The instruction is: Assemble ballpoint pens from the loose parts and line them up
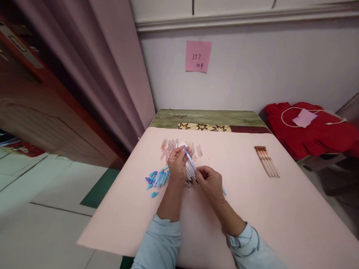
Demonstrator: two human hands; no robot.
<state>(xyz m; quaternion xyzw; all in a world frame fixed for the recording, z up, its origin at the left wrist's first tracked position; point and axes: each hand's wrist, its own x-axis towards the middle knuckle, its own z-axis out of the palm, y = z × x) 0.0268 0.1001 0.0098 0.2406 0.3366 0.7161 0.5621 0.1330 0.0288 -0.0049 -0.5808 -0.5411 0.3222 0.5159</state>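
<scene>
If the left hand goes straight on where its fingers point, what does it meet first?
Likely the pale pink pen parts just beyond the left hand, which grips a blue pen.

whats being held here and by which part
A blue pen: the left hand grips its upper end, the right hand pinches its lower end. A bunch of white pens sits between the hands; which hand holds it cannot be told.

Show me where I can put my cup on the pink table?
The widest bare patch is the near right of the table, below the brown-topped sticks. Another lies between those sticks and the right hand. The near left corner is bare too. It is crowded around the left hand: pens, blue caps, pale tubes.
</scene>
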